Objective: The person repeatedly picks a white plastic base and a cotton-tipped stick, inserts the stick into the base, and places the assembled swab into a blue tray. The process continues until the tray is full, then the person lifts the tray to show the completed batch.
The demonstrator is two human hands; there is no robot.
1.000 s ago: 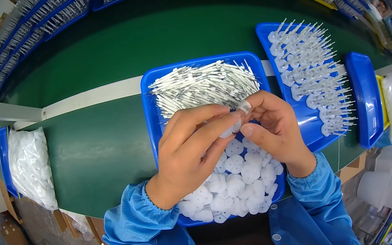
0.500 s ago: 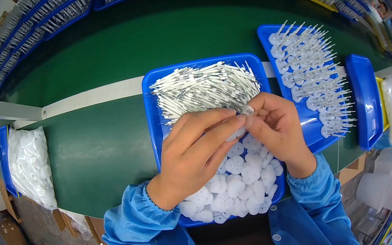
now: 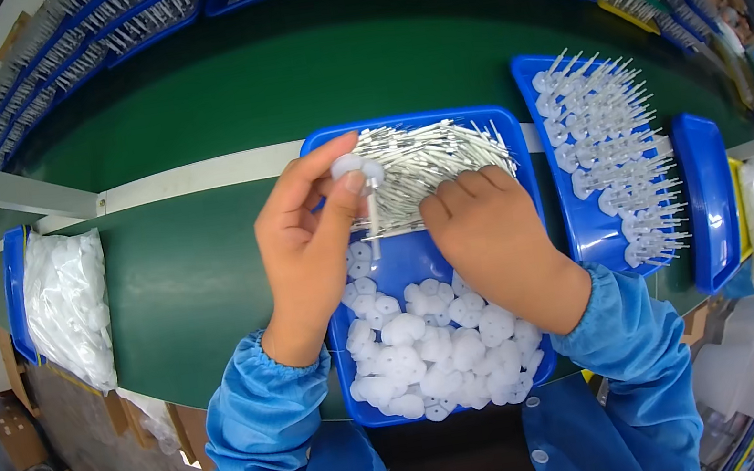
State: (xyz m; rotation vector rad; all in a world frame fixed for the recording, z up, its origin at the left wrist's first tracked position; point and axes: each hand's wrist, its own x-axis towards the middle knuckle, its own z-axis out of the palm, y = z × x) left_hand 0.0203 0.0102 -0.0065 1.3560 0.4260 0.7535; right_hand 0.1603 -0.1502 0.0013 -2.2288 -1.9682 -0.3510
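A translucent lobed piece (image 3: pixel 356 171), with a white rod (image 3: pixel 373 226) apparently hanging from it, is above the left side of a blue tray (image 3: pixel 405 265), in the narrow thumb-and-finger grip of the left hand (image 3: pixel 291 238). The right hand (image 3: pixel 497 228) is at the rod pile (image 3: pixel 429 156); its fingertips are hidden, so I cannot tell its grip. The step seems to be picking a rod, which calls for a fine pinch while the piece stays steady. Loose white discs (image 3: pixel 442 352) fill the tray's near half; the green bench (image 3: pixel 200 280) lies around.
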